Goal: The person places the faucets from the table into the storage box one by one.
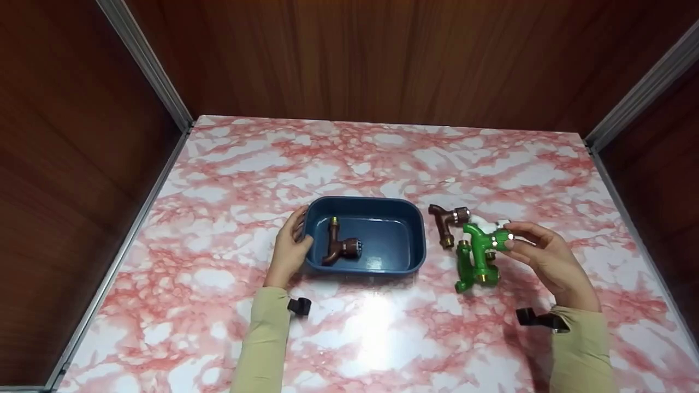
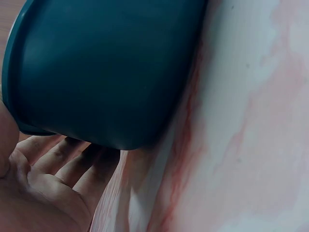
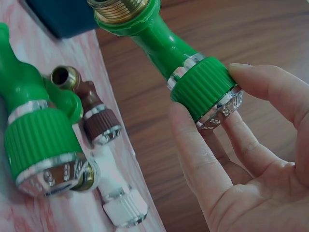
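My left hand point(image 1: 288, 252) holds the left end of a blue plastic tub point(image 1: 371, 271), thumb over the rim and fingers along the outside wall. Inside the tub, toward its left, lies a brown tap point(image 1: 334, 244) with a brass threaded end. With thumb and fingertips my right hand point(image 1: 560, 265) pinches the ribbed knob of a green tap point(image 3: 203, 89). In the right wrist view this tap is raised over the table, its brass thread toward the upper left. Beneath it lies another green tap point(image 1: 464, 267), partly covered in the head view.
A second brown tap point(image 1: 445, 224) lies just right of the tub. Beside it is a white tap point(image 3: 120, 195), mostly hidden behind the held green one in the head view. Wooden panels point(image 1: 382, 60) enclose the marbled red-and-white table point(image 1: 262, 164) at the back and sides.
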The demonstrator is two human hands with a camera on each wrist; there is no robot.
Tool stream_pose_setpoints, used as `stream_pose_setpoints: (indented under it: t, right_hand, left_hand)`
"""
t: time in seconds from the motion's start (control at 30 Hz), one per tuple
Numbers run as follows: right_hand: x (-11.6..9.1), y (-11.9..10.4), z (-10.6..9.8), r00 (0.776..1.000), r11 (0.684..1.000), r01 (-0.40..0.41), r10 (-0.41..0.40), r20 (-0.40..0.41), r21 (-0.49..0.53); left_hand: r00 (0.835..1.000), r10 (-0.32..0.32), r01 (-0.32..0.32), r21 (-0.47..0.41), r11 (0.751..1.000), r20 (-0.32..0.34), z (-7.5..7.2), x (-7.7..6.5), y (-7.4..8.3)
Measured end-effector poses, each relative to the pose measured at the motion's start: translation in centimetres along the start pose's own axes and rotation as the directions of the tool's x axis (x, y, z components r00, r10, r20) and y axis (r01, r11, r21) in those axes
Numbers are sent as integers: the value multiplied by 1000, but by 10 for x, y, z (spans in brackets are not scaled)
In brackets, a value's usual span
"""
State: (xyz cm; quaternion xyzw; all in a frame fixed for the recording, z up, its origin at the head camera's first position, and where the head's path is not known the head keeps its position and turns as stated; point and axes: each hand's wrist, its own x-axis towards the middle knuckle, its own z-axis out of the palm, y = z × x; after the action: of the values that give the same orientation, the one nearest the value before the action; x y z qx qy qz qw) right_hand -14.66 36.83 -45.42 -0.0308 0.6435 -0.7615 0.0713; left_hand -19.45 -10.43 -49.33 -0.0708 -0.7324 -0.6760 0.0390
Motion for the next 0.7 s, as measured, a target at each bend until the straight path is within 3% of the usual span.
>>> stream_pose_setpoints:
  t: [0.43, 0.7]
  right_hand:
    - [10, -2, 19, 1000, 999, 28, -29, 9, 27]
    - [15, -5, 34, 1000, 1000, 17, -17, -5, -25]
  left_hand:
    - [1000, -15, 15, 4, 1000, 5, 1, 1, 2]
    - [1000, -15, 15, -18, 1000, 6, 0, 0, -1]
